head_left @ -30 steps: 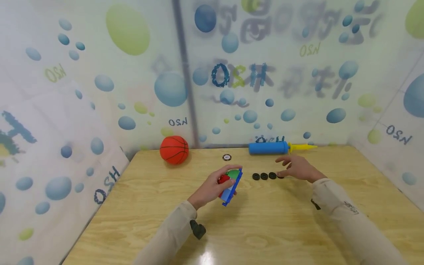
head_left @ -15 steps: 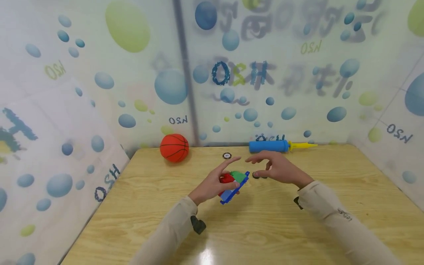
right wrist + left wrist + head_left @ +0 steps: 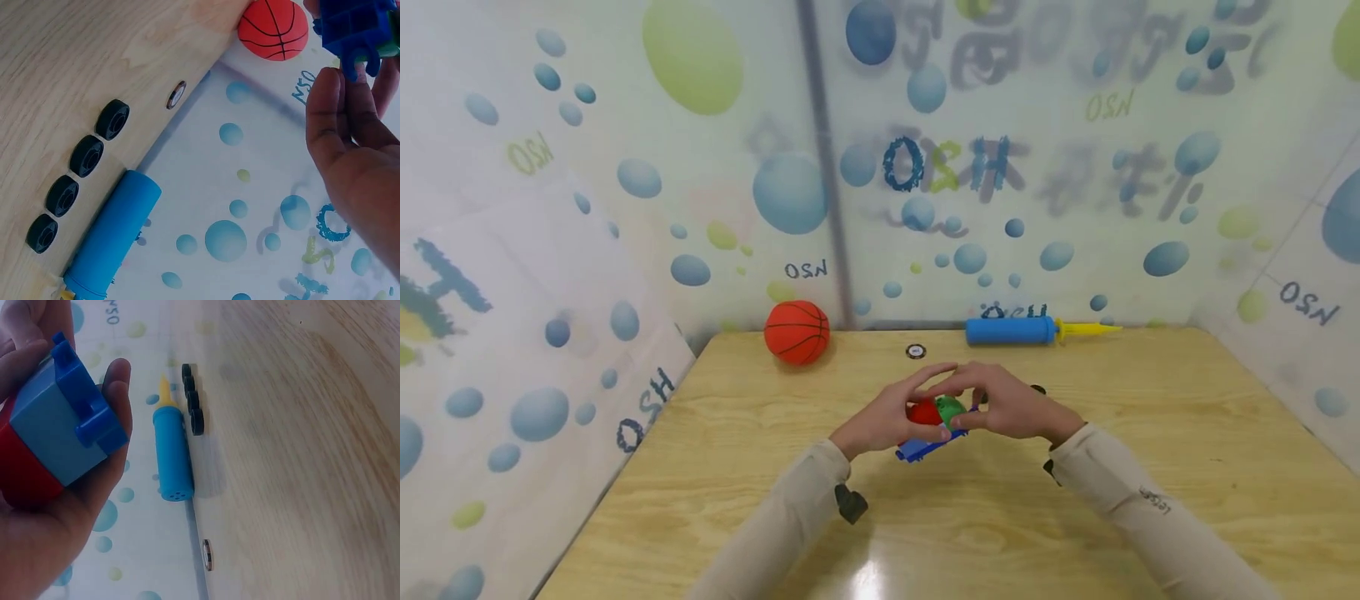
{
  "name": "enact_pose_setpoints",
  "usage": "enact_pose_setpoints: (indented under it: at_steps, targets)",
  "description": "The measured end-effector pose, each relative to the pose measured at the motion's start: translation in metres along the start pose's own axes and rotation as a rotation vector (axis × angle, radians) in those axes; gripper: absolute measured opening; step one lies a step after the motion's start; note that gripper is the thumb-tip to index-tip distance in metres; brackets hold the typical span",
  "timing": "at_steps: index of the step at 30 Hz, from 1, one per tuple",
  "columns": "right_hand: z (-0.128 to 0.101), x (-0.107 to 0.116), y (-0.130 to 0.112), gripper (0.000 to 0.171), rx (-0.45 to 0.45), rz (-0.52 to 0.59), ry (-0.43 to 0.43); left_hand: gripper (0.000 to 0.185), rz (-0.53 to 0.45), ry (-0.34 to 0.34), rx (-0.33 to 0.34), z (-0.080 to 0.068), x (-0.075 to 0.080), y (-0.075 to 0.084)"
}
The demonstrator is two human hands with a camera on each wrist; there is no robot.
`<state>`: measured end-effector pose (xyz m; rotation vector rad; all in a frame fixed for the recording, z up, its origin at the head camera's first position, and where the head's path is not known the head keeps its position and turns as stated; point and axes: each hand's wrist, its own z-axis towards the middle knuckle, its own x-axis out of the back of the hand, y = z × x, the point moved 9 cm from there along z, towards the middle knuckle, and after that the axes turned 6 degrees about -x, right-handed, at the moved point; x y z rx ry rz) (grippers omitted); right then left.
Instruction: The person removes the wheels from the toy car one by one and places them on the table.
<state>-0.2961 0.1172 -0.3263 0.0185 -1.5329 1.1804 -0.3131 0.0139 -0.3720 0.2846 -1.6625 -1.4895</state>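
Observation:
A toy car body [image 3: 950, 410] with a blue base, a red part and a green part is held above the table between both hands. My left hand [image 3: 880, 417] grips it from the left, thumb along the near side. In the left wrist view, the blue base of the toy car body [image 3: 59, 428] lies against the palm and has a clip at its edge. My right hand [image 3: 1011, 406] pinches the green end, thumb in front and fingers over the top. Several black toy wheels [image 3: 86, 156] stand in a row on the table, mostly hidden by my right hand in the head view.
A red toy basketball [image 3: 797, 333] rests at the back left of the wooden table [image 3: 985, 525]. A round chip [image 3: 916, 351] lies near the back middle, left of a blue hand pump [image 3: 1011, 331] with a yellow nozzle. Printed curtains [image 3: 917, 100] enclose the table.
My right hand has moved left from the wheels to the toy car body and taken hold of its green end. The left hand has turned the toy car body slightly.

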Motion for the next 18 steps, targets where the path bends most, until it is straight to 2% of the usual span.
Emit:
enact_pose_setpoints:
  at_steps: [3,6,12,18]
  targets:
    - [-0.001,-0.003,0.001,0.043,0.003,0.008,-0.007,0.082,0.013,0.004,-0.002,-0.001,0.0,-0.001]
    - [-0.004,-0.003,0.005,0.042,0.003,0.035,0.009,0.079,0.003,0.023,-0.034,-0.003,0.002,-0.001]
    - [-0.011,0.002,0.022,0.041,-0.034,0.134,0.094,0.07,-0.102,0.116,-0.097,-0.012,0.013,-0.003]
    - [-0.016,0.008,0.033,0.04,-0.081,0.138,0.167,0.046,-0.124,0.209,-0.065,-0.02,0.024,-0.009]
